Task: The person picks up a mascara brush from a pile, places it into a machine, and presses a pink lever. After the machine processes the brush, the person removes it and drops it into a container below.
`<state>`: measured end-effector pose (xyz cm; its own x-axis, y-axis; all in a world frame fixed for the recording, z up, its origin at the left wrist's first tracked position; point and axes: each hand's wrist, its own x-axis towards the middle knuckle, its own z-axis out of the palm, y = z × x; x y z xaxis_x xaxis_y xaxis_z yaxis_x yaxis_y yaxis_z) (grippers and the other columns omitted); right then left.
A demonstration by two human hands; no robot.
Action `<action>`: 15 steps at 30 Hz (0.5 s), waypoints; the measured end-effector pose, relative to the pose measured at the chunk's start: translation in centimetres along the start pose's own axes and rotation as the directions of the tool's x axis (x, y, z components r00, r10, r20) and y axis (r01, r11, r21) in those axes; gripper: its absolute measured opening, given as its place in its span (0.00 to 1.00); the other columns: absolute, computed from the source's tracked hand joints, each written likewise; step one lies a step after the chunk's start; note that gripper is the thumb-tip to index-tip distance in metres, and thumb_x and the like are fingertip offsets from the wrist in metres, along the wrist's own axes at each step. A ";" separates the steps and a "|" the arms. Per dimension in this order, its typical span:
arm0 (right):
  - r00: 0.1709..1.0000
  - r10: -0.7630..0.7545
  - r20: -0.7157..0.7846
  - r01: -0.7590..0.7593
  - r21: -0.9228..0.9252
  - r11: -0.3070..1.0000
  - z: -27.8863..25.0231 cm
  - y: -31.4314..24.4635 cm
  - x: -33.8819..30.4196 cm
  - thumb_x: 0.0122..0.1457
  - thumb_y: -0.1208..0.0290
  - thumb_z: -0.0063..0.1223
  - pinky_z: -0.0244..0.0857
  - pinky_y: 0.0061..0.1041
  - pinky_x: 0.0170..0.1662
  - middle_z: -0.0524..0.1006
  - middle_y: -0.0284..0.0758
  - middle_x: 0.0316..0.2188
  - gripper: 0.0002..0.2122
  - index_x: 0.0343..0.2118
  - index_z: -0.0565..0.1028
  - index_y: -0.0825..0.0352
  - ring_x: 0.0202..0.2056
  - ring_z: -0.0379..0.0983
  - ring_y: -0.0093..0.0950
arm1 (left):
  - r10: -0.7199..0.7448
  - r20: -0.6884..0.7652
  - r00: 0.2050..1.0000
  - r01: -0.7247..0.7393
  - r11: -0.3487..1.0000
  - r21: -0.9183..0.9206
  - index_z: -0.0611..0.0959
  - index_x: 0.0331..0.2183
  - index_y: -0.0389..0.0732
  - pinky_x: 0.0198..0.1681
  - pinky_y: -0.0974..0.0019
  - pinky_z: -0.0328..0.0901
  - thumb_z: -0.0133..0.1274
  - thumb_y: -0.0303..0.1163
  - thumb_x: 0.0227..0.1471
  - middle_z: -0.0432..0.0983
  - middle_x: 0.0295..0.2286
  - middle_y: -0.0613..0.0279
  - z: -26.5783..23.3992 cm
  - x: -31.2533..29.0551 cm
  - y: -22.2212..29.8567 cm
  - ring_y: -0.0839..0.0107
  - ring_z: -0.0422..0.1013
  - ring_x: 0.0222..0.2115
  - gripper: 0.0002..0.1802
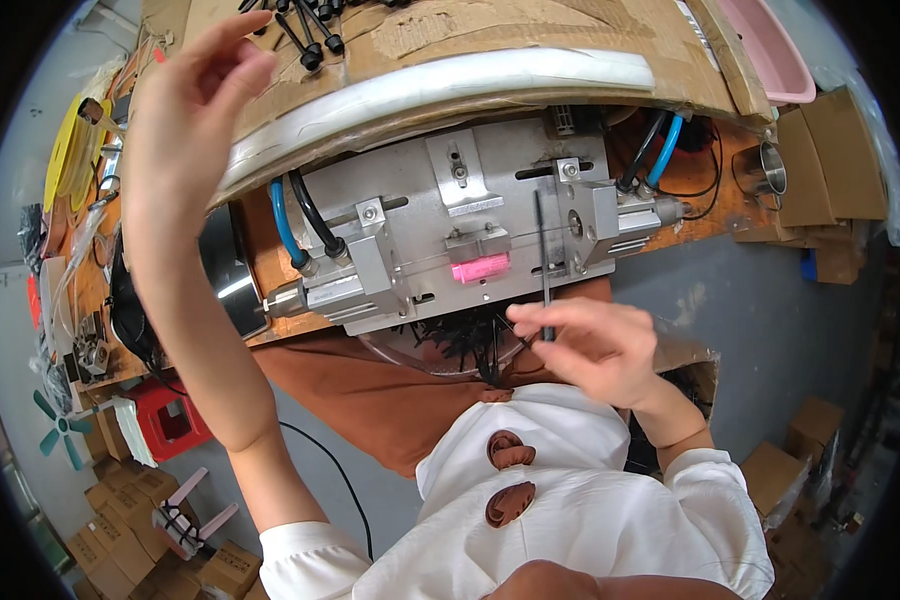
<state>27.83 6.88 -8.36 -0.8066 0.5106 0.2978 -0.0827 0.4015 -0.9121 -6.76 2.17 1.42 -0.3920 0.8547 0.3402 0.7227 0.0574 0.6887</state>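
My right hand (pixel 600 350) pinches a thin dark rod (pixel 543 240) near its black lower end, in front of a metal fixture. The rod points up across the right half of the fixture's flat plate (pixel 390 225). My left hand (pixel 195 110) is raised over the cardboard at the far left, thumb and fingers apart, with nothing visible between them. Just right of its fingertips lie several black rods with round knobs (pixel 312 55). A bright pink piece (pixel 481 268) sits at the fixture's middle, between the left clamp block (pixel 362 275) and the right clamp block (pixel 595 225).
Blue hoses (pixel 288 225) and black hoses feed both blocks. A white padded strip (pixel 440 80) edges the cardboard. Below the fixture, a clear bowl (pixel 395 350) holds many black pieces. A metal cup (pixel 760 170) is at right; a red stool (pixel 170 420) stands lower left.
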 end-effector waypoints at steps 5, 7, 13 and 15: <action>0.986 0.013 -0.168 0.028 0.238 0.971 -0.8 -0.3 1.2 0.53 0.88 0.54 0.70 0.13 0.24 0.79 0.46 0.38 0.11 0.41 0.73 0.77 0.35 0.78 0.24 | -0.105 -0.126 0.986 0.108 0.994 0.018 0.81 0.44 0.37 0.45 0.75 0.62 0.53 0.32 0.57 0.76 0.35 0.69 -2.9 -2.4 2.9 0.80 0.68 0.39 0.14; 0.977 0.030 -0.210 0.014 0.204 0.979 -1.8 -0.2 1.0 0.53 0.88 0.54 0.71 0.13 0.25 0.79 0.46 0.38 0.11 0.40 0.73 0.77 0.35 0.78 0.24 | 0.021 -0.280 0.960 -0.006 0.998 0.057 0.80 0.36 0.36 0.38 0.65 0.66 0.53 0.20 0.51 0.75 0.33 0.52 1.4 -4.9 5.4 0.62 0.71 0.33 0.08; 0.971 0.051 -0.234 0.010 0.253 0.967 -2.2 -0.8 0.9 0.53 0.86 0.55 0.71 0.14 0.25 0.78 0.49 0.39 0.12 0.42 0.72 0.76 0.35 0.79 0.27 | 0.083 -0.097 0.992 -0.074 0.992 0.099 0.79 0.46 0.34 0.38 0.64 0.66 0.57 0.15 0.37 0.71 0.34 0.54 12.1 -18.6 7.7 0.62 0.68 0.34 0.28; 0.967 0.038 -0.252 0.046 0.320 0.946 -2.4 -0.6 0.9 0.54 0.86 0.55 0.72 0.16 0.26 0.78 0.51 0.39 0.13 0.43 0.71 0.76 0.36 0.79 0.30 | 0.067 -0.017 0.998 -0.063 0.984 0.168 0.70 0.54 0.31 0.37 0.64 0.65 0.58 0.15 0.38 0.70 0.35 0.54 15.3 -19.7 7.2 0.62 0.67 0.34 0.37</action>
<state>28.55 8.93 -6.88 -0.6357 0.7006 0.3241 -0.3023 0.1603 -0.9396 14.89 -6.42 -10.07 -0.3528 0.8477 0.3962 0.8310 0.0892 0.5490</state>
